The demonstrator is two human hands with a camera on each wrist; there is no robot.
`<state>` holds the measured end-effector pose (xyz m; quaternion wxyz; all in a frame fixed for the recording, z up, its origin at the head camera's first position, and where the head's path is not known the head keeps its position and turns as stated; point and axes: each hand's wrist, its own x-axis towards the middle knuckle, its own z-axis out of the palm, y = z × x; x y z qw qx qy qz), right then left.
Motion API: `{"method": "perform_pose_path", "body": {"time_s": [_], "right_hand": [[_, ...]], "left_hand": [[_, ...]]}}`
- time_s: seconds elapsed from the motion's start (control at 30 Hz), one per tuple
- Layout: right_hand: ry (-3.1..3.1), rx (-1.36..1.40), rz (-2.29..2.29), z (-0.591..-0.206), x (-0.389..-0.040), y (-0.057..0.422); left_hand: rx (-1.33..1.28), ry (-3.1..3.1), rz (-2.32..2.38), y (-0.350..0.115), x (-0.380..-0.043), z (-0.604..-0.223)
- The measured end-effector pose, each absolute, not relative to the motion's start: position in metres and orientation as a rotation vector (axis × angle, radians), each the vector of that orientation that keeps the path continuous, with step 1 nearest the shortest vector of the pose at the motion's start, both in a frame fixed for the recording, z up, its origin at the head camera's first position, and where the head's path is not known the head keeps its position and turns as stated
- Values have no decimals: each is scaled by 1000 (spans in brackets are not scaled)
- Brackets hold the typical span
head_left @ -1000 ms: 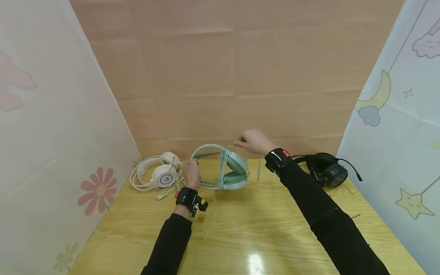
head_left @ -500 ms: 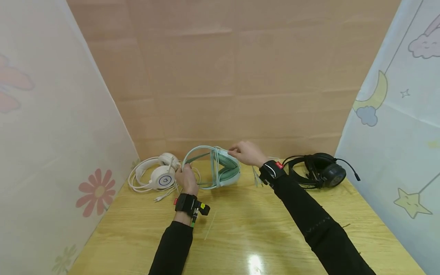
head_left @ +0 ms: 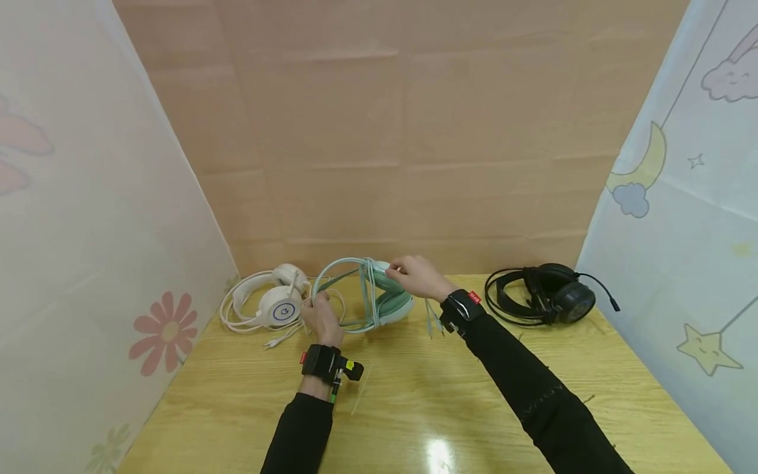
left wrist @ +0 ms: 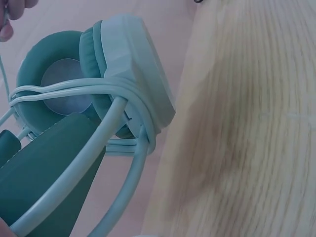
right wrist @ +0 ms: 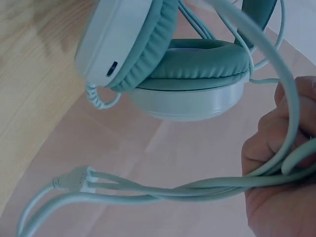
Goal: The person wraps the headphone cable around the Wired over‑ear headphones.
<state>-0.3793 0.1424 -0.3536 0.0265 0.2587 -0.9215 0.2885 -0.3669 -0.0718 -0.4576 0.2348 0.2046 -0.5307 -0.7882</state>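
Mint-green headphones are held up over the table between my two hands. My left hand grips their headband at the left end. Several turns of cable wrap round the headband arms, close to the padded ear cups. Beside the ear cups, my right hand curls round the loose length of the mint cable. A moulded splitter sits along that cable in the right wrist view. Two plug ends dangle below the right hand in the head view.
White headphones with bundled cable lie at the back left, right beside my left hand. Black headphones with a boom microphone lie at the back right. A brown paper-like sheet rises behind the table; patterned white panels flank it.
The mint-green headphones have shifted left with my left hand. My right hand has moved left and lower, staying by the ear cups, and the dangling plug ends have moved left.
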Motion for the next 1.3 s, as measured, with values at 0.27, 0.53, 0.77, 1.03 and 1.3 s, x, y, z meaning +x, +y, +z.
{"method": "perform_pose_path", "body": {"time_s": [0.27, 0.53, 0.77, 1.03, 1.3], "right_hand": [[-2844, 843, 1022, -361, -374, 145], [-2817, 844, 1075, -364, -369, 151], [-2817, 858, 1071, -369, -364, 152], [-2822, 860, 1189, -377, -363, 147], [-2791, 837, 1235, -381, -363, 153]], "left_hand": [[571, -1372, -2230, -73, -362, -454], [569, -1323, -2314, -61, -360, -453], [566, -1182, -2403, -59, -358, -456], [515, -1100, -2458, -62, -355, -452], [456, -1146, -2453, -61, -356, -446]]}}
